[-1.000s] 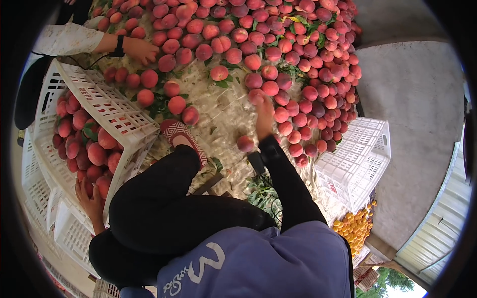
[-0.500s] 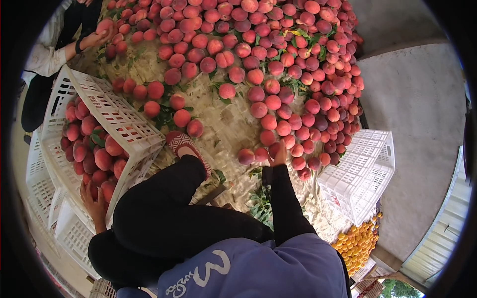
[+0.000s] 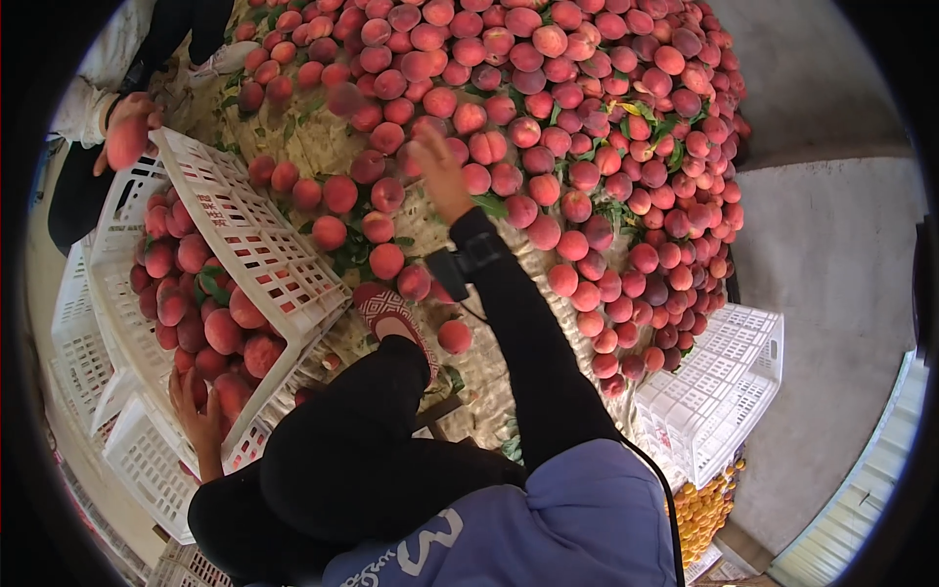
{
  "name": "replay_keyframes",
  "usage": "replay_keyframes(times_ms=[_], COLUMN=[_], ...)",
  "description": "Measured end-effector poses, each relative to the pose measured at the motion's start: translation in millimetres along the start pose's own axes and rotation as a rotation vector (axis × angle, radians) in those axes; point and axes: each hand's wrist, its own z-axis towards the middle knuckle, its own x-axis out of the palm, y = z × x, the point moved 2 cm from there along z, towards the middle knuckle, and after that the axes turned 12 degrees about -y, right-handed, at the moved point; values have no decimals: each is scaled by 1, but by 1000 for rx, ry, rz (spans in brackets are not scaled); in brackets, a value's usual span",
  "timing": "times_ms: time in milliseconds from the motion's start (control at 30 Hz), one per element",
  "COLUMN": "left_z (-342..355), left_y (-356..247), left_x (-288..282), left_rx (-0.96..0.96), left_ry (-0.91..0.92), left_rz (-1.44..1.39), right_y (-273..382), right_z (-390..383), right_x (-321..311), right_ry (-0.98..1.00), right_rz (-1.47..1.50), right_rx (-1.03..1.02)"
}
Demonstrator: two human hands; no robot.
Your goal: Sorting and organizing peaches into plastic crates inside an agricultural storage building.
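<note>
My right hand, blurred, stretches forward with open fingers among red peaches spread on a pale crumpled sheet; a black device is on its wrist. My left hand is low at the front side of a tilted white crate, fingers apart and touching the peaches heaped in it. A few loose peaches lie beside my patterned red shoe. At the upper left, a co-worker's hand holds a peach at the crate's upper rim.
More white crates stand behind the tilted one. At right are another white crate, a pile of yellow fruit, a concrete surface and a corrugated panel. A co-worker's dark-clad legs are at left.
My right hand has moved forward and leftward across the peaches. The co-worker's hand has come down to the crate rim with a peach. My left hand stays at the crate.
</note>
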Motion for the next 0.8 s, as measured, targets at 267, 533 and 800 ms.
replay_keyframes(times_ms=[267,533,800], left_z=[-1,6,3], left_y=[-11,-30,-31], left_x=[-5,-17,-23], left_rx=[-61,-178,-185], left_ry=[-17,7,-35], left_rz=[26,76,32], right_y=[-39,-50,31], right_z=[-33,-49,-70], right_x=[-391,-416,-236], right_ry=[227,-569,-232], right_rz=[-2259,-1388,-427], right_rx=[-270,409,92])
